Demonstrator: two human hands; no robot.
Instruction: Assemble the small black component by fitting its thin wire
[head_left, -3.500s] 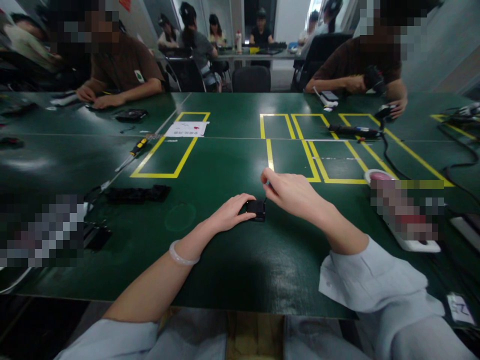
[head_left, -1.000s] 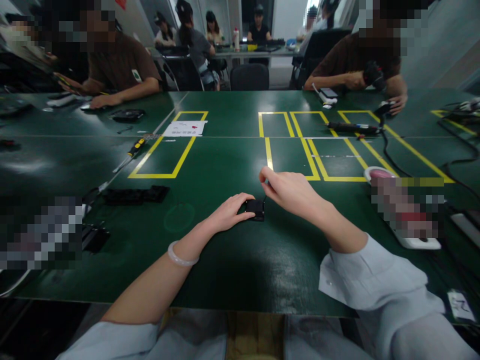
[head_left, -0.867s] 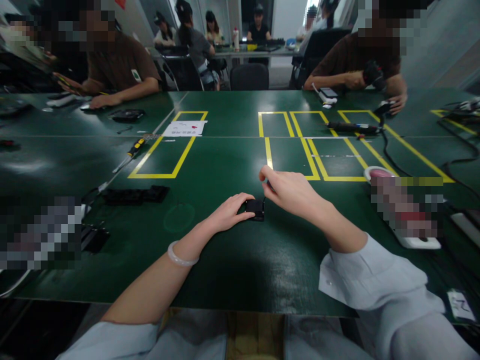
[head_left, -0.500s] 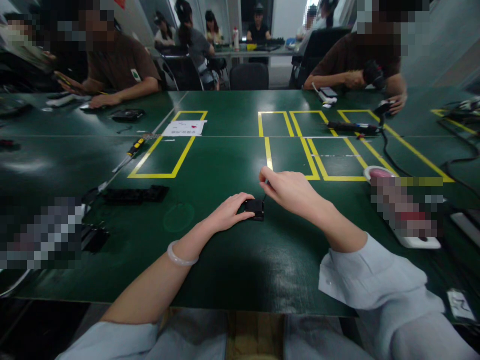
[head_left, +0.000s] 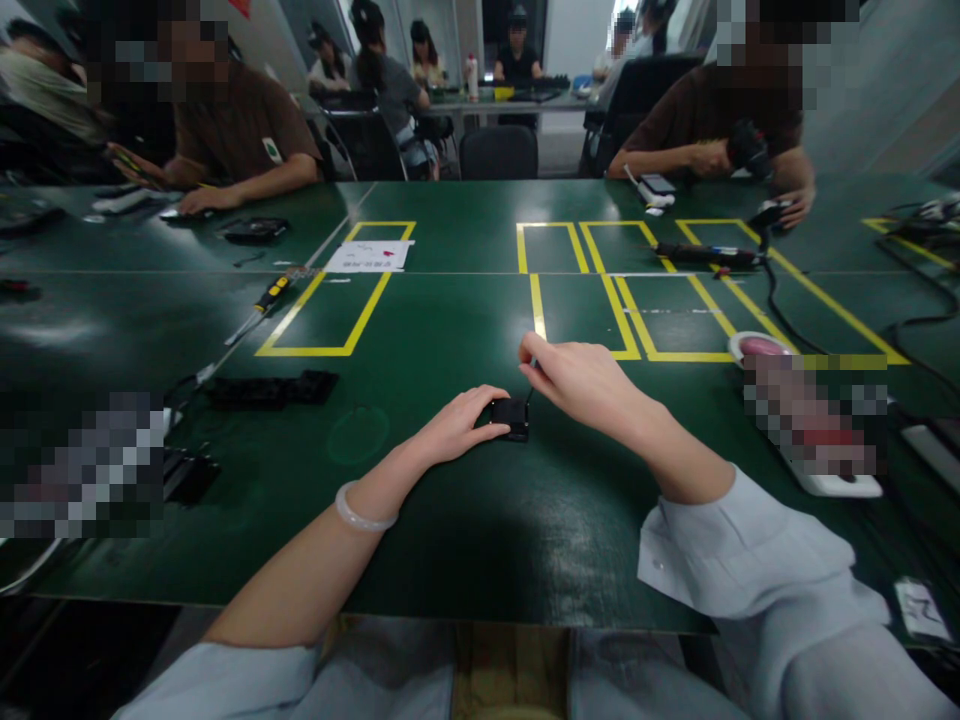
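A small black block (head_left: pixel 511 416) rests on the green table (head_left: pixel 450 540), in front of me near the middle. My left hand (head_left: pixel 466 425) grips its left side between thumb and fingers. Just above and right of the block, my right hand (head_left: pixel 562 378) is closed in a pinch. A thin dark tool (head_left: pixel 531 388) runs down from its fingertips to the block's right edge; most of the tool is hidden by the hand.
Black parts (head_left: pixel 274 388) and a yellow-black screwdriver (head_left: pixel 274 292) lie to the left. Yellow tape outlines (head_left: pixel 360 312) mark the table ahead. A white tray (head_left: pixel 840 487) sits at right, near a black tool (head_left: pixel 705 256) with a cable. People sit across the table.
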